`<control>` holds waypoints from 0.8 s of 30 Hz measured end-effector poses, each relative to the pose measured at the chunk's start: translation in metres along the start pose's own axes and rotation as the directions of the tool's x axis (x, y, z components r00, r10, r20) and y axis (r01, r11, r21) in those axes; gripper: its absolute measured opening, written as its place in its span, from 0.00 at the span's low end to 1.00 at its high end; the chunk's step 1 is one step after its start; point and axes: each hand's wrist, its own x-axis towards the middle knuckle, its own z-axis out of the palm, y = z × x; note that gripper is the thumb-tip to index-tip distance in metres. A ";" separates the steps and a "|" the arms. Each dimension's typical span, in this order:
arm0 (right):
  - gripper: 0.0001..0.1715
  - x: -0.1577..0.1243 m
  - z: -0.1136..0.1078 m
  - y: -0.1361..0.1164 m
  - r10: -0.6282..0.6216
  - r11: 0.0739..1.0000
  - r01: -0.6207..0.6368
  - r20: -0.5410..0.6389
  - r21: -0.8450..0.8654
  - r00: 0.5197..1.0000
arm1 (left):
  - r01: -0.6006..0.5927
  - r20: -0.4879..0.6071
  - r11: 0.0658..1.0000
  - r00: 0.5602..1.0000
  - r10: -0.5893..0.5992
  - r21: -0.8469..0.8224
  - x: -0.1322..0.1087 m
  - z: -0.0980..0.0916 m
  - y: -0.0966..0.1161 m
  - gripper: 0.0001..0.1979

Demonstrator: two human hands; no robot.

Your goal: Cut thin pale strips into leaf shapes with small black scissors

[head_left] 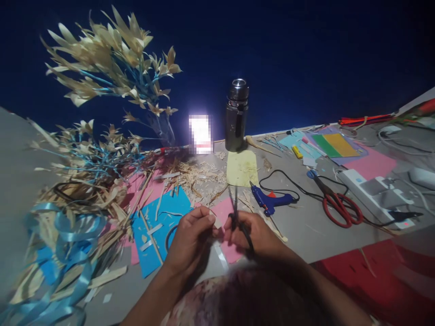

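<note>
Between the thumb and fingers of my left hand (192, 237) is a small pale strip (217, 221), perhaps dried husk; most of it is covered by the fingers. My right hand (256, 231) is closed around dark scissors (234, 208), whose narrow blades point up and away from me. Both hands are close together above a pink sheet (226, 208) at the front of the table. A blue sheet (146, 253) with scraps on it lies by my left hand. Just beyond my right hand rests a blue glue gun (272, 200).
Dried-leaf flowers on blue stems (136, 77) rise at the left, above husks and light blue ribbon (64, 260). A dark flask (236, 122) stands at the back beside a bright pixelated patch. Red-handled scissors (341, 208) and a white power strip (370, 194) lie to the right.
</note>
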 end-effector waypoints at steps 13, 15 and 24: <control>0.03 -0.002 0.013 0.026 0.168 0.983 -0.160 0.101 -0.085 0.981 | -0.124 -0.092 0.992 0.988 0.123 -0.006 0.001 0.003 0.002 0.11; 0.04 -0.001 0.013 0.029 0.172 0.983 -0.163 0.105 -0.090 0.979 | -0.131 -0.101 0.991 0.986 0.131 0.010 0.001 0.002 0.001 0.12; 0.07 -0.002 0.013 0.031 0.194 0.979 -0.184 0.121 -0.090 0.974 | -0.163 -0.085 0.985 0.982 0.168 0.064 0.003 0.000 0.004 0.11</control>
